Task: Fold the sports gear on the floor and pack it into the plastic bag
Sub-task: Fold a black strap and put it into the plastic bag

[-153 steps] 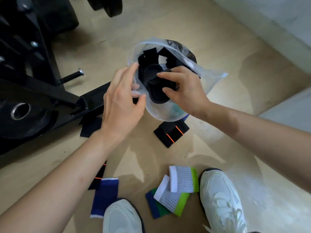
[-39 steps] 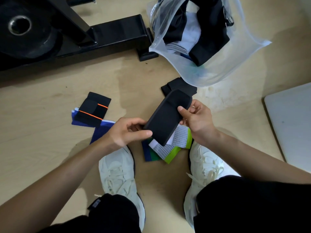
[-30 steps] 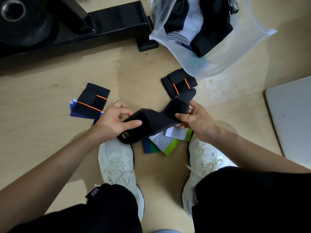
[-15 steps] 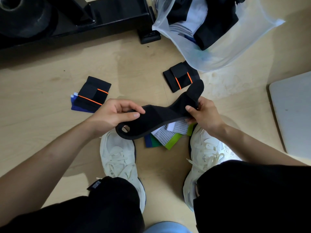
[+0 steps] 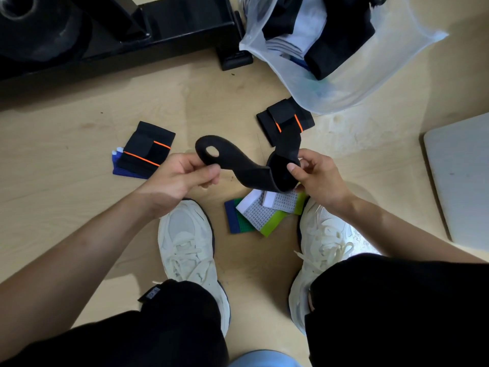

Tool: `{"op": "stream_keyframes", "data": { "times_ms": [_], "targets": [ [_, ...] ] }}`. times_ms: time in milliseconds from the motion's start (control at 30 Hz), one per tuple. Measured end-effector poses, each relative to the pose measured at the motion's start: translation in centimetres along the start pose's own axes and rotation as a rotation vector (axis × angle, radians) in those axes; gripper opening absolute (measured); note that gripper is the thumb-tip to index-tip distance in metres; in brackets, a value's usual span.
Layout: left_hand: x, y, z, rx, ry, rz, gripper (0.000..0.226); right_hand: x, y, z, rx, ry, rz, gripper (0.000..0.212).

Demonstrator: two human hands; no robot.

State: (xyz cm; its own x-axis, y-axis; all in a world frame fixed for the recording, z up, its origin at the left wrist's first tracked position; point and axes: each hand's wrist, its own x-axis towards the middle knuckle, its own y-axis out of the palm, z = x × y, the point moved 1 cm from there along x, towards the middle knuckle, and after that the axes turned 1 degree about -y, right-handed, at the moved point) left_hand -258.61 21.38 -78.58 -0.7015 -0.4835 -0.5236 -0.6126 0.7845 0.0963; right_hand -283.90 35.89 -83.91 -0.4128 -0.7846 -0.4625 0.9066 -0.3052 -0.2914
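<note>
Stretching between both hands above the pale wooden floor (image 5: 79,123), a long black neoprene strap with an oval hole at one end (image 5: 238,165) hangs in a twisted curve. The left grip (image 5: 180,178) pinches it just below the holed end between thumb and fingers. The right grip (image 5: 317,176) curls round the other end, which is rolled into a loop. Beyond them the clear plastic bag (image 5: 344,88) lies open on the floor, holding black and white fabric. A black orange-striped wrap (image 5: 283,120) lies just beside the bag. A second striped wrap (image 5: 148,147) rests on a blue band (image 5: 127,172).
</note>
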Motion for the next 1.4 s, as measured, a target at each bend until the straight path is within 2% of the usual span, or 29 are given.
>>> {"op": "stream_keyframes", "data": {
  "times_ms": [67,133,200,367,467,567,667,767,833,900,1000,1067,1167,1300,1400],
  "targets": [
    [0.3,0.5,-0.1,-0.003,0.029,-0.076,0.017,-0.3,0.2,0.7,0.024,-0.012,0.029,0.016],
    [0.6,0.9,-0.1,-0.024,0.060,-0.056,0.017,-0.7,0.5,1.2,0.061,-0.022,0.074,0.028],
    [0.7,1.4,0.0,-0.076,0.044,-0.016,0.022,-0.9,0.8,1.7,0.106,-0.003,0.124,0.027],
    [1.3,3.6,0.8,-0.080,-0.039,-0.121,0.017,-0.9,1.6,2.5,0.208,0.043,0.163,0.025],
    [1.7,3.9,1.3,-0.031,0.018,-0.231,0.013,-1.2,2.0,3.0,0.250,0.029,0.197,0.018],
    [2.0,3.9,1.5,0.091,0.075,-0.305,0.018,-1.7,2.5,3.5,0.285,0.011,0.286,0.021],
    [2.1,4.1,1.6,0.047,0.065,-0.286,0.008,-2.1,2.8,4.1,0.322,-0.010,0.350,0.023],
    [2.0,4.5,1.5,0.034,0.048,-0.282,0.015,-2.3,2.9,4.4,0.353,0.032,0.379,0.025],
    [1.8,4.5,1.5,0.024,0.037,-0.285,0.019,-2.1,2.8,4.6,0.421,0.145,0.356,0.027],
    [1.7,4.5,1.3,0.026,0.039,-0.278,0.022,-2.0,2.5,4.7,0.463,0.182,0.321,0.032],
    [1.5,4.7,1.0,0.036,0.022,-0.245,0.034,-2.1,2.5,5.1,0.423,0.009,0.285,0.018],
    [1.5,4.9,0.8,0.005,-0.005,-0.208,0.045,-2.0,2.7,5.1,0.387,-0.083,0.273,0.023],
    [1.5,4.9,0.9,-0.055,-0.069,-0.131,0.052,-1.4,2.6,5.2,0.392,-0.107,0.221,0.023],
    [1.0,5.2,1.2,0.051,-0.128,-0.071,0.021,-0.7,1.8,5.2,0.387,-0.110,0.128,0.011],
    [0.9,5.5,1.1,0.051,-0.172,-0.134,0.016,-0.4,1.2,5.3,0.332,-0.164,0.077,0.013]
  ]
}}
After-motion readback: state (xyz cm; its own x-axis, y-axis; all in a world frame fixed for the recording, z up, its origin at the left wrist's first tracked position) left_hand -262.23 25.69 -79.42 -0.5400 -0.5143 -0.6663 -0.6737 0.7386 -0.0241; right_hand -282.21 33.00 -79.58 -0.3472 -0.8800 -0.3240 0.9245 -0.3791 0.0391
